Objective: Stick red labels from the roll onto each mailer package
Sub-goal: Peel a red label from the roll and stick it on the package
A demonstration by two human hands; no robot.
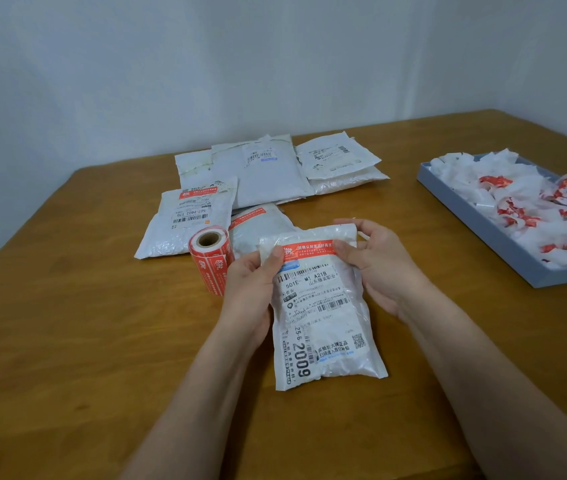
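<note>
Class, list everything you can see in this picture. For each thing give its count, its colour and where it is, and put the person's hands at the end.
held mailer: one, white with printed shipping label, near centre of table, gripped by both hands
red label: one, red, across the held mailer's top
label roll: one, red on a brown core, left of the held mailer
other mailers: about seven, white, overlapping behind the roll; at least two bear red labels
tray: one, grey-blue, right side of table
backing scraps: many, white and red, heaped in the tray
table: one, brown wood
wall: white, behind
left hand: grips the mailer's left edge
right hand: grips its upper right
</note>
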